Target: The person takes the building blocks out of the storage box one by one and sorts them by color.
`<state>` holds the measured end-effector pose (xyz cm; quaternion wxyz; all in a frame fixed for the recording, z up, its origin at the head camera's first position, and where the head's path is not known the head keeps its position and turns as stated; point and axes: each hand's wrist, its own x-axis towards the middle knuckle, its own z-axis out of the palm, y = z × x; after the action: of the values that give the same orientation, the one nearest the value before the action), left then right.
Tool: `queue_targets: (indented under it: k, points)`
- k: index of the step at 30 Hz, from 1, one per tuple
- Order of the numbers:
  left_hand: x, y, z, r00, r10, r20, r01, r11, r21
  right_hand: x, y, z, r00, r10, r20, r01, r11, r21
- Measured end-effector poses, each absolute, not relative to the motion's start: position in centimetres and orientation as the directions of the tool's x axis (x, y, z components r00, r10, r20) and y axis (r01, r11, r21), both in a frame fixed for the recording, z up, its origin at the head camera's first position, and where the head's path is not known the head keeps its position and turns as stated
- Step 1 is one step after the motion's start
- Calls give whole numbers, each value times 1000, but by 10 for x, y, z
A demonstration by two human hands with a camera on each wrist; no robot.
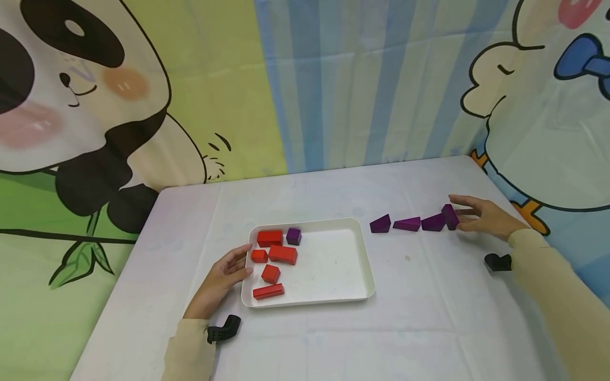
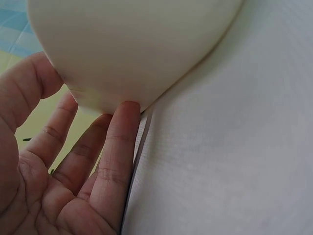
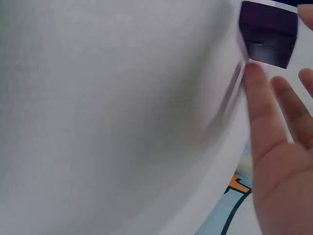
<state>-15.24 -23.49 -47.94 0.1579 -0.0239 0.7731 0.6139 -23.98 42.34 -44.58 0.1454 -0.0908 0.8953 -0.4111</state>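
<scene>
At the left end of a white tray (image 1: 329,275), my left hand (image 1: 224,278) grips the rim. The left wrist view shows its fingers (image 2: 122,142) against the outer wall of the tray. Inside the tray lie several red blocks (image 1: 283,254) and a purple cube (image 1: 294,236). A row of purple angular blocks (image 1: 406,224) lies to the right of the tray. Around the row's right end is my right hand (image 1: 486,216), fingers spread and nearly straight beside an upright purple block (image 1: 449,217). A fingertip meets that block's edge (image 3: 269,32) in the right wrist view.
A white cloth (image 1: 381,338) covers the table. Patterned fabric (image 1: 343,79) with cartoon animals hangs behind and at the sides. Black wrist camera mounts (image 1: 224,329) sit by both wrists. The tray's right half shows bare white floor.
</scene>
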Motion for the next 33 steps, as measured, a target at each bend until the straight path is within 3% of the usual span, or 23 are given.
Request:
queue_targets:
  k: [4,15,24,33]
  points:
    - [-153,-238,-479,-948,157,-276,-234,244,941,-239,418,-431,-957,-227,-179,-14,655,-756]
    - [-156,-240,-480,-948,144,-283,-244,240,940,-228,361,-396,-991,-132,4,-79,570,-818]
    - [-155,-239,-480,-949,147,-278,-239,234,942,-222,288,-379,-964,-233,127,-227,477,-849]
    - [-156,-239,-482,-952,172,-253,-215,216,953,-231,228,-379,-924,-363,120,-260,368,-893]
